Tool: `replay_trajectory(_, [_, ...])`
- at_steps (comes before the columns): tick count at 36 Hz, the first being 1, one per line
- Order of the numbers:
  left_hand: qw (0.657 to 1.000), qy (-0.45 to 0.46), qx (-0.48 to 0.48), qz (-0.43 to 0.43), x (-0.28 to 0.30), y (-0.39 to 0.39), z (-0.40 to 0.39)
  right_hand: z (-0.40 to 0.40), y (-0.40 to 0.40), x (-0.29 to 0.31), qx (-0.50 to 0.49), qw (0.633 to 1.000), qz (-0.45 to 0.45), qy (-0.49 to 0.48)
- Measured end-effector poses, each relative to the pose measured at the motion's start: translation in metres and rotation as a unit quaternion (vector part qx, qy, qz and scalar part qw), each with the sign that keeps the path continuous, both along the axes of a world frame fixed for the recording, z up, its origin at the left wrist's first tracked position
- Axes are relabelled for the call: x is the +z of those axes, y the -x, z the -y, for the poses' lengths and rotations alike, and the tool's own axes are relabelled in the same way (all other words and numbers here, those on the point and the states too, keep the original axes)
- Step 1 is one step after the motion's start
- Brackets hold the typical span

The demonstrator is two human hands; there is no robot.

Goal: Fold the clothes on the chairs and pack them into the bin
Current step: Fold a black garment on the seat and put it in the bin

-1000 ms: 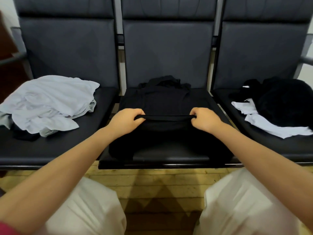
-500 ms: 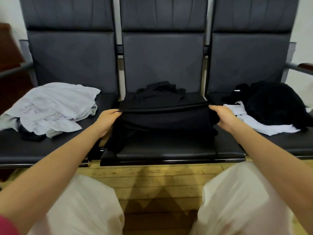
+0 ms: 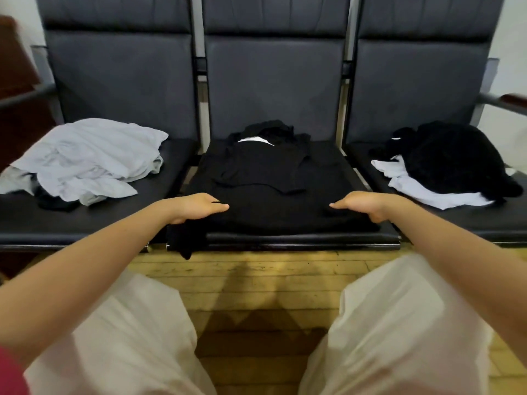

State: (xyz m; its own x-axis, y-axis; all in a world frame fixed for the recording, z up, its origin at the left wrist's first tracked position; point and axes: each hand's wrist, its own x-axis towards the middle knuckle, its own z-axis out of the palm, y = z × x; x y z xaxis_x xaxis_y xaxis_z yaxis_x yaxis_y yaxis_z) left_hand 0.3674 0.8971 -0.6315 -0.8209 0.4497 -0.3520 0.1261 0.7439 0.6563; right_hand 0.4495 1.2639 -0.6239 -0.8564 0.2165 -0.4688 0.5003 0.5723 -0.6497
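This looks like a waiting area or lobby rather than a home — the clearest sign is a row of three joined dark padded seats [image 3: 273, 89] of the beam-mounted kind, with tall backrests, slim metal uprights between them and metal armrests [image 3: 497, 102] at the outer ends. The floor [image 3: 256, 277] beneath is worn yellowish wood planking, and a plain pale wall [image 3: 510, 27] shows behind the seats on the far right. To the far left stands a piece of reddish-brown wooden furniture [image 3: 17, 89], only partly in view. Loose heaps of clothes [image 3: 85, 161] lie on the seats — an odd fit for such seating.
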Motion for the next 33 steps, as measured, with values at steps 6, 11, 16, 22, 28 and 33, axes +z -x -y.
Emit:
replay_trajectory(6, [0.994,-0.052,-0.023,-0.091,0.011,-0.002,0.004,0.003,0.002,0.009,-0.004,0.996,-0.079,0.041])
replay_trajectory(11, [0.979,-0.090,0.053,-0.173,0.021,0.012,0.017,-0.007,0.010,0.015,-0.103,0.969,-0.219,0.040])
replay_trajectory(16, [0.944,-0.053,0.179,-0.273,0.019,0.033,0.030,-0.019,0.018,0.010,-0.193,0.935,-0.296,-0.016])
replay_trajectory(22, [0.935,-0.117,0.281,-0.184,0.013,0.046,0.034,-0.024,0.024,0.008,-0.274,0.912,-0.304,0.015])
replay_trajectory(28, [0.897,-0.329,0.294,0.036,0.030,0.051,0.018,-0.027,0.034,0.006,-0.317,0.891,-0.296,0.135])
replay_trajectory(33, [0.929,-0.037,0.153,-0.335,0.020,0.073,0.028,-0.031,0.045,-0.003,-0.294,0.903,-0.307,0.058])
